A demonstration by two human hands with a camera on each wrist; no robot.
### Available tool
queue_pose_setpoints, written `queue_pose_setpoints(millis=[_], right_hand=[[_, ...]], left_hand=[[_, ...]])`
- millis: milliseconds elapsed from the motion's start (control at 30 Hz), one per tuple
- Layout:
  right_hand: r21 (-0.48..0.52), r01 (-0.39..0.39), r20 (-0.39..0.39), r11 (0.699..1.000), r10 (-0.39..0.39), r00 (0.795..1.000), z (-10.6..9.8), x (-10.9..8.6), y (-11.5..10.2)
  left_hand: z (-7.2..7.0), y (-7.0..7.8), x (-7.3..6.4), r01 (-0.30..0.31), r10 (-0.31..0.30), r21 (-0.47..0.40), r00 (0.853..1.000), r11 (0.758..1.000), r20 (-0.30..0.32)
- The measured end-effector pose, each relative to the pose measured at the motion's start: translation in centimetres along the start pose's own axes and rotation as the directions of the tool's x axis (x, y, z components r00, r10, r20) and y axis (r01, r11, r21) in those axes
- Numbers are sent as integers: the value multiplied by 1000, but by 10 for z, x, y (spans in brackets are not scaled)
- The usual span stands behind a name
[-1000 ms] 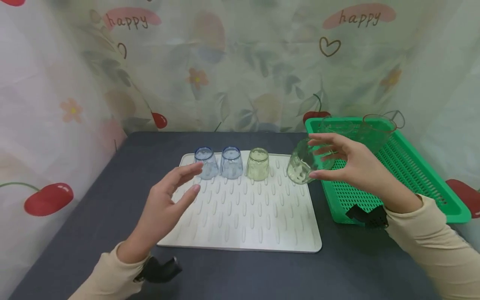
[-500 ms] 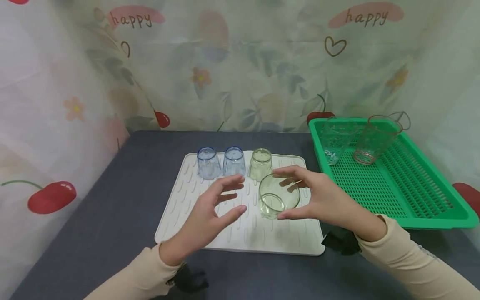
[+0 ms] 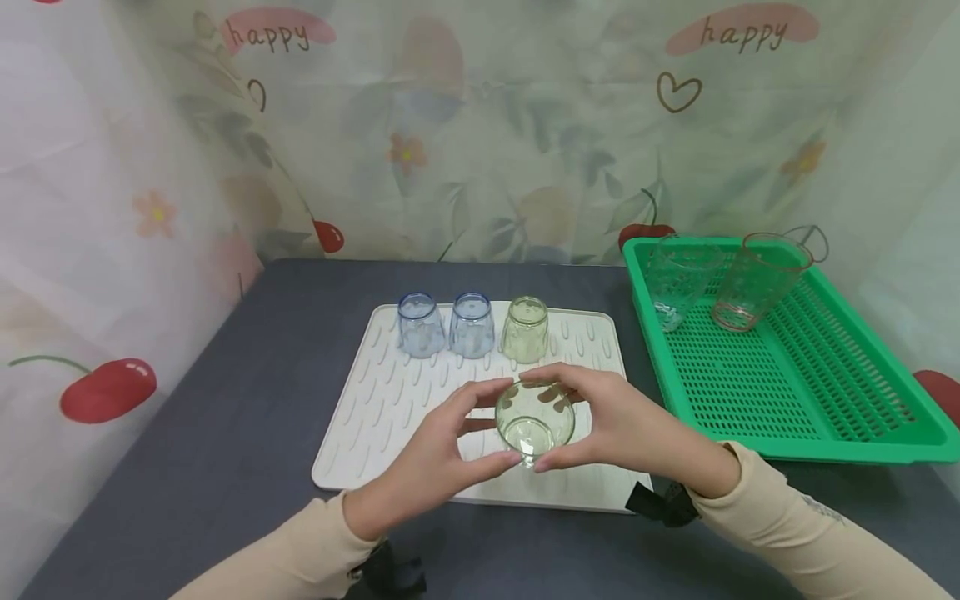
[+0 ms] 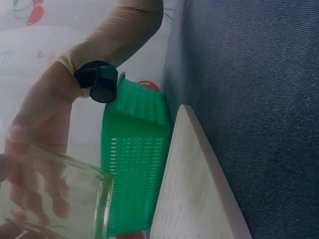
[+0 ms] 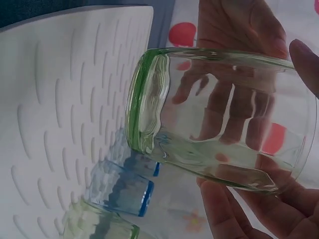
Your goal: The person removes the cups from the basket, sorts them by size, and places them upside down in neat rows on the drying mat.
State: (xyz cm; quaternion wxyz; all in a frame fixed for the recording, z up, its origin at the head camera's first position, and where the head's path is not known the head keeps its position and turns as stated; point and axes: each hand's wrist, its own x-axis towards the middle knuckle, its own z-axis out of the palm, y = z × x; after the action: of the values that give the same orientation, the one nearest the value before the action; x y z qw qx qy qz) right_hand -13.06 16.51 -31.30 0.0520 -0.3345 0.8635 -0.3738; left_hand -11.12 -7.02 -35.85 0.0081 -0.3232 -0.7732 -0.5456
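"Happy" Twice on the Curtain (image 3: 502,125) as Two Hands Meet on One Tumbler (image 3: 534,421)

The word "happy" reads twice on the curtain behind you, once at upper left and once at upper right of the head view, with an outlined heart below each. At lower centre, your left hand (image 3: 435,454) and right hand (image 3: 622,421) pinch the green-tinted tumbler from opposite sides, fingers at its far side and thumbs at the near; it is raised, mouth up, over the white mat (image 3: 375,433). Three glasses stand mouth-down in a row along the mat's far edge, at centre frame: two blue glasses (image 3: 472,333) and, to their right, one green glass (image 3: 525,332). At right, one green basket (image 3: 742,383) contains two more pieces, a clear glass (image 3: 678,279) and a pink-rimmed mug (image 3: 756,279), both leaning. The dark tabletop (image 3: 240,400) lies beneath.
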Motion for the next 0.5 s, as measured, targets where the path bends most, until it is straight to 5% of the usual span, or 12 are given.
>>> queue_pose_setpoints(millis=[267, 500], right_hand=[[-12, -8, 7, 1000, 9, 1000, 6, 1, -1], [-23, 14, -36, 1000, -15, 999, 9, 0, -4]], left_hand=[[1, -5, -1, -12, 13, 34, 1000, 999, -21], [-3, -6, -2, -121, 127, 85, 989, 989, -75]])
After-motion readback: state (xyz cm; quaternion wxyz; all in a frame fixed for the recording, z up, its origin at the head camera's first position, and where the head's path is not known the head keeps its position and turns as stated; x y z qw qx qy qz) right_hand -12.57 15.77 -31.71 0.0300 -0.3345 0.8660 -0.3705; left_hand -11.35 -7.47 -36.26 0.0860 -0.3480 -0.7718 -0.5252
